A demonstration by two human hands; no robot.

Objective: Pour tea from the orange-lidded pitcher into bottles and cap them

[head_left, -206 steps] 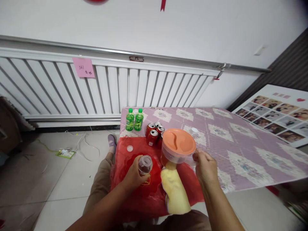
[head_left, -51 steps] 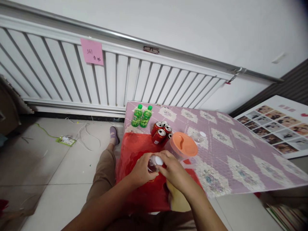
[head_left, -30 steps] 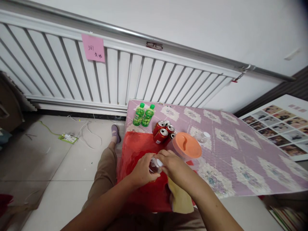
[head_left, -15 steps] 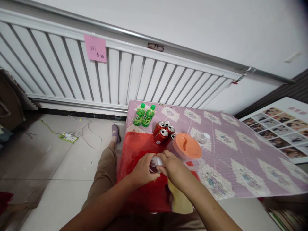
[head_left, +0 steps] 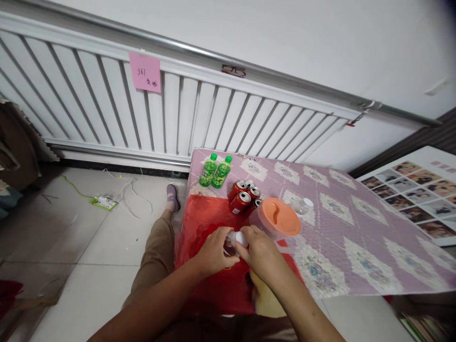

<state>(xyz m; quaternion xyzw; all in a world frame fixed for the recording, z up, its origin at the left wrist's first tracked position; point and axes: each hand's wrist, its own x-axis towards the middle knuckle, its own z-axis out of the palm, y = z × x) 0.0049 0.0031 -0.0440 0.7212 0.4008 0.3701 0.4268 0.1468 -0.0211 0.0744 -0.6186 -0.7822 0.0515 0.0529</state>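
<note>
My left hand [head_left: 213, 253] is wrapped round a clear plastic bottle [head_left: 230, 243], which is tilted with its neck toward the right. My right hand [head_left: 261, 251] is closed at the bottle's white cap [head_left: 241, 237], thumb and fingers pressed about it. Much of the bottle is hidden by my fingers. Below both hands lies a red plastic sheet [head_left: 203, 213]. Just beyond my right hand stands a clear pitcher with an orange lid [head_left: 285, 218]. Under my right forearm a yellow cloth [head_left: 267, 297] shows in part.
Several red drink cans [head_left: 240, 203] stand grouped behind the hands. Two green bottles [head_left: 221, 173] are at the far left corner of the flowered mattress [head_left: 342, 223]. Another clear bottle [head_left: 302, 205] lies beyond the pitcher. A white radiator [head_left: 185, 109] runs along the wall; a power strip [head_left: 103, 202] lies on the floor.
The view has shifted slightly. My right hand has turned a little at the cap, and more of the white cap shows between the hands. My left hand keeps its hold on the bottle.
</note>
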